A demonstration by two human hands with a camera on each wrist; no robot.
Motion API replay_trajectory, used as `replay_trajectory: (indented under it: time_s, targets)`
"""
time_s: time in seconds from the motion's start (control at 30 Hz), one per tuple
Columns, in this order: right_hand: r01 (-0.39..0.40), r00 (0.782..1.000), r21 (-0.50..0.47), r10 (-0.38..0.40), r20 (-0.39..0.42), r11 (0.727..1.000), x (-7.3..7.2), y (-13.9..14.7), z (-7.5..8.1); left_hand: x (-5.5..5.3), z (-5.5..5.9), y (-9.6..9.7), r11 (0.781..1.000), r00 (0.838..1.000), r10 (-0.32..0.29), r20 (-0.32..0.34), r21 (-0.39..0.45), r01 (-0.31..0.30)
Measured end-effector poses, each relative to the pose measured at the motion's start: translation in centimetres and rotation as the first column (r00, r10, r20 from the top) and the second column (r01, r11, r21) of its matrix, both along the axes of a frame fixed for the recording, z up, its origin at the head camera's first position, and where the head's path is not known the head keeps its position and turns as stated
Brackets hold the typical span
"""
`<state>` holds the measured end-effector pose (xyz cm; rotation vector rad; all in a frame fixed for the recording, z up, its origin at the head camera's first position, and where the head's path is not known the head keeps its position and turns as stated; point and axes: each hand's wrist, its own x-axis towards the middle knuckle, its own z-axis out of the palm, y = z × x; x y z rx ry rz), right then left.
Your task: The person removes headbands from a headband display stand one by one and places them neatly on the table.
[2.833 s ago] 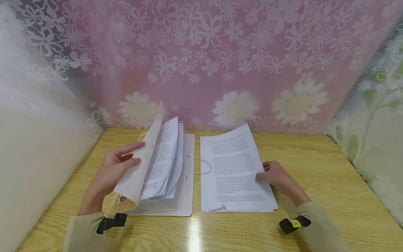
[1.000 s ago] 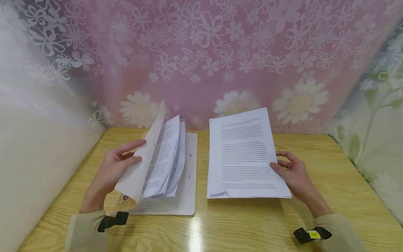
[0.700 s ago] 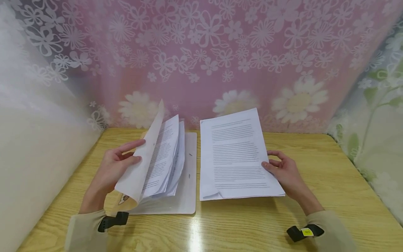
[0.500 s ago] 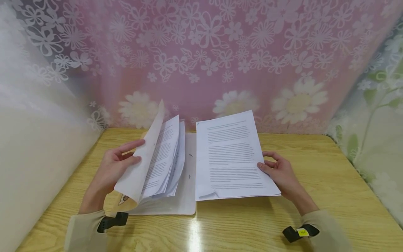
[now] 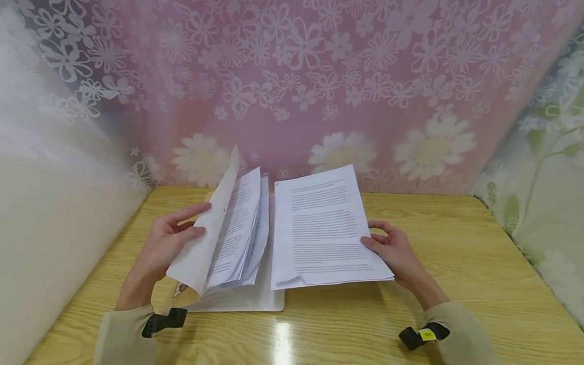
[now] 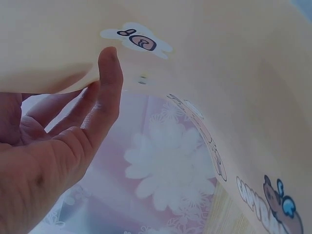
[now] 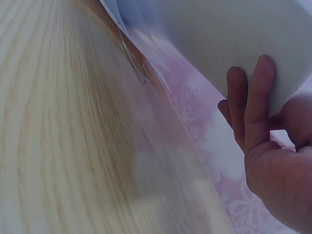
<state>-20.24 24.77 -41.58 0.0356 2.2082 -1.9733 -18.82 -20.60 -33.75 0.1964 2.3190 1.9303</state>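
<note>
My left hand (image 5: pixel 166 243) pinches the cover (image 5: pixel 214 223) of a folder and keeps it raised. The left wrist view shows a finger against the cover's yellow-orange, cartoon-printed (image 6: pixel 141 43) outer face. Inside the folder, printed sheets (image 5: pixel 234 228) lean leftward with the cover. The pale back panel (image 5: pixel 255 299) lies flat on the table. My right hand (image 5: pixel 397 253) pinches the right edge of a stack of printed papers (image 5: pixel 324 228) between thumb and fingers. That stack is tilted above the table, its left edge overlapping the back panel. Its lower left corner is folded.
Underneath is a wood-grain table (image 5: pixel 456 243). A thin cord loop (image 7: pixel 134 63) hangs by the folder's edge in the right wrist view. A pink floral curtain (image 5: pixel 292 101) stands behind the table, with pale sheets (image 5: pixel 59 167) at both sides.
The right hand lifted the paper stack off the table, then carried it left until it overlapped the folder's back panel. The left hand holds the cover almost unmoved.
</note>
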Motion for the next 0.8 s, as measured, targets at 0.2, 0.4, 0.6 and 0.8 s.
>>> replay_trajectory:
  time_s: [0.2,0.4,0.6,0.8]
  targets:
    - [-0.007,1.000,-0.021,0.007,0.004,1.000,-0.2,-0.7,0.0,-0.1,0.0,0.0,1.000,1.000,0.008,-0.003,-0.017,-0.008]
    - [-0.010,1.000,-0.031,0.011,0.013,0.999,-0.4,-1.6,-0.1,-0.1,0.0,0.1,1.000,1.000,0.010,-0.001,-0.021,-0.010]
    - [-0.029,1.000,-0.050,0.029,0.000,0.998,-0.6,-2.6,-0.2,-0.1,-0.1,0.2,0.999,1.000,0.011,-0.004,-0.033,-0.012]
    - [-0.032,0.999,-0.049,0.031,-0.027,0.998,-0.9,-3.7,-0.4,-0.2,-0.2,0.3,0.999,1.000,0.012,-0.017,-0.038,-0.013]
